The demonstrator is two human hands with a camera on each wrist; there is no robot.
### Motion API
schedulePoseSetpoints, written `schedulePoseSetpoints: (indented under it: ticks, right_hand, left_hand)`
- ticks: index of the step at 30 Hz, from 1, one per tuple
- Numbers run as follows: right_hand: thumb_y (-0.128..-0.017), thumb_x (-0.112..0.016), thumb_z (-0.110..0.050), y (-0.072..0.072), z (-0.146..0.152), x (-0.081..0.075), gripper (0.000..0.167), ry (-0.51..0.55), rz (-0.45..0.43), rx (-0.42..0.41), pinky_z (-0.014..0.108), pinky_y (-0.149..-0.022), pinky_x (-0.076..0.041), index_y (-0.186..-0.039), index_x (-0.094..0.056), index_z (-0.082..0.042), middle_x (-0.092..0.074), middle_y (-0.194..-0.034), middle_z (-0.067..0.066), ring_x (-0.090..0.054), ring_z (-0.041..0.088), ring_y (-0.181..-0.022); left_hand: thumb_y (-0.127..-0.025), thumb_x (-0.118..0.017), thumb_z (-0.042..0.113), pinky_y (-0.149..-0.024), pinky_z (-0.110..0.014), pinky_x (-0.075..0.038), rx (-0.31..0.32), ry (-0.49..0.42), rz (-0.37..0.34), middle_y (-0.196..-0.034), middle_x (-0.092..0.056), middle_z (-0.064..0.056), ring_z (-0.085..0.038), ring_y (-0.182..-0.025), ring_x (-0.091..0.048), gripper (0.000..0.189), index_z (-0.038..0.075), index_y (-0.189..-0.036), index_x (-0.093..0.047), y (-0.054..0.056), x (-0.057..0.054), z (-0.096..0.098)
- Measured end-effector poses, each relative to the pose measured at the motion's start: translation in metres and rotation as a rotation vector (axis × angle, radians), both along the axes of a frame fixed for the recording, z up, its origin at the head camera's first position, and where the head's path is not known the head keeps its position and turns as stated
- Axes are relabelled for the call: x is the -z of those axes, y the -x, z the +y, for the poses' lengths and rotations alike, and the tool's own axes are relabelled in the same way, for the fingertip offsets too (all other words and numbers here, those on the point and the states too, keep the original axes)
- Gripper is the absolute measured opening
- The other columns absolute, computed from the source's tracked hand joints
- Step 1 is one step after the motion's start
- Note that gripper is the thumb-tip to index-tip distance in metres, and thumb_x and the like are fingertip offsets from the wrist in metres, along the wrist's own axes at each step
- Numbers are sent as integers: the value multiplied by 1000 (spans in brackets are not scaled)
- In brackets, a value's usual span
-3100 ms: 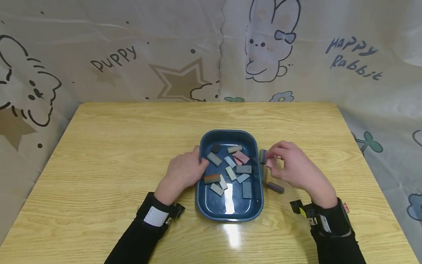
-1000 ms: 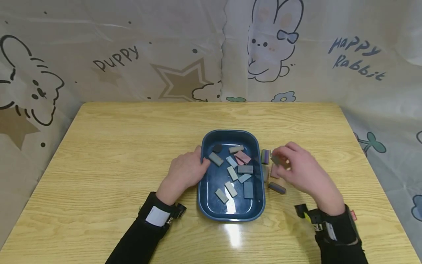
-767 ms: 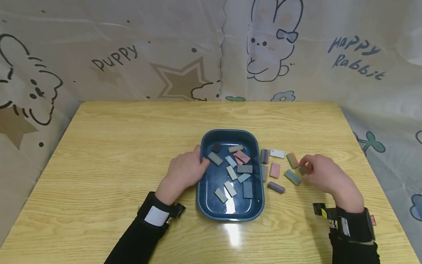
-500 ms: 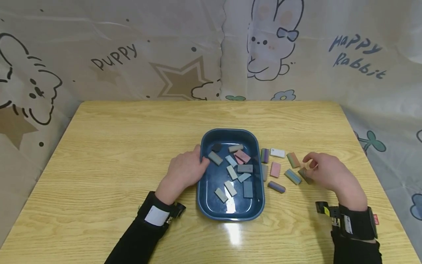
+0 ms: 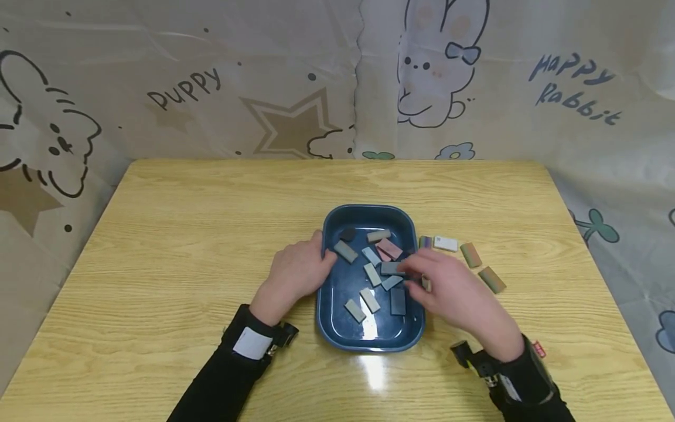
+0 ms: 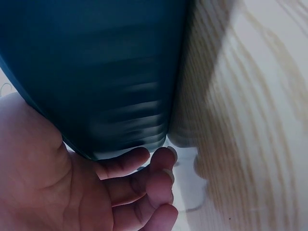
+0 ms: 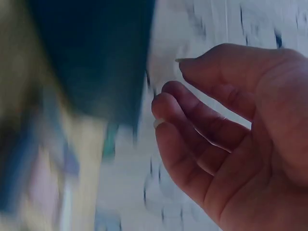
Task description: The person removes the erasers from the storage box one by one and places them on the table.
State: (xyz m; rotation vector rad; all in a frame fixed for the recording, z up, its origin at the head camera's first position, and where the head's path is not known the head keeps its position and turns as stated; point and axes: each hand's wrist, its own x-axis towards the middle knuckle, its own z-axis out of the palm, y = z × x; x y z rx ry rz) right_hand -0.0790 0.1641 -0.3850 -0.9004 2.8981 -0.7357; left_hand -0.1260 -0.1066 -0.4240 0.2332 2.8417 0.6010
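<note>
Grips the blue tray (image 5: 369, 217) with the left hand (image 5: 296, 271), holds the empty right hand (image 5: 450, 288), fingers parted, at the crosswise gray block's (image 5: 389, 268) right end.

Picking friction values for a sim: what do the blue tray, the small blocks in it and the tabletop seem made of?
Blue tray: likely glossy moulded plastic; bright glare on its floor, rounded corners.
Small blocks: matte, no clear highlights; perhaps rubber or chalk, can't settle which.
Tabletop: wood-grain laminate or varnished wood; streaked grain, bright reflection near the tray.
</note>
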Motion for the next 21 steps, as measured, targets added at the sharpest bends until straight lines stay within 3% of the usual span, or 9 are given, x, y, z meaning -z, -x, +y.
schedulePoseSetpoints:
  ticks: [3, 7, 14, 18, 21]
  right_hand:
    - [-81, -77, -7, -5, -27, 11, 31, -31, -14, -130, 34, -78, -53, -111, -71, -11, -64, -106, 0, -61, 14, -92]
    - [-78, -76, -2, -7, -46, 27, 39, -111, -45, -218, 37, -85, -51, -115, -70, -13, -62, -113, 2, -57, 18, -100]
    - [-77, -73, -1, -7, -57, 38, 37, -200, 16, -196, 34, -84, -50, -111, -72, -15, -64, -111, 0, -55, 17, -98]
    - [-76, -76, -6, -5, -53, 32, 30, -132, 0, -204, 35, -85, -49, -105, -71, -12, -61, -108, 2, -55, 19, -98]
    - [-75, -78, -8, -2, -37, 20, 29, -39, -7, -166, 38, -86, -49, -103, -70, -10, -61, -110, 3, -55, 22, -102]
  left_hand:
    - [-98, -46, 33, -47, -33, -36, 2, 1, -3, -66, -54, -5, -21, -53, -52, 26, 9, -105, -54, 0, 0, 1]
    - [-99, -46, 33, -47, -32, -36, 8, 4, -13, -66, -54, -5, -21, -53, -52, 27, 9, -107, -53, 1, -1, 1]
    - [-99, -45, 33, -48, -32, -35, 4, 8, -19, -66, -54, -5, -21, -53, -52, 27, 8, -106, -53, 1, -3, 1]
    - [-99, -45, 34, -48, -33, -36, -2, 7, -20, -67, -54, -5, -22, -54, -52, 27, 9, -105, -53, 1, -3, 0]
    - [-99, -45, 34, -48, -33, -36, -8, 12, -22, -67, -55, -6, -22, -54, -52, 27, 9, -105, -53, 0, -2, 1]
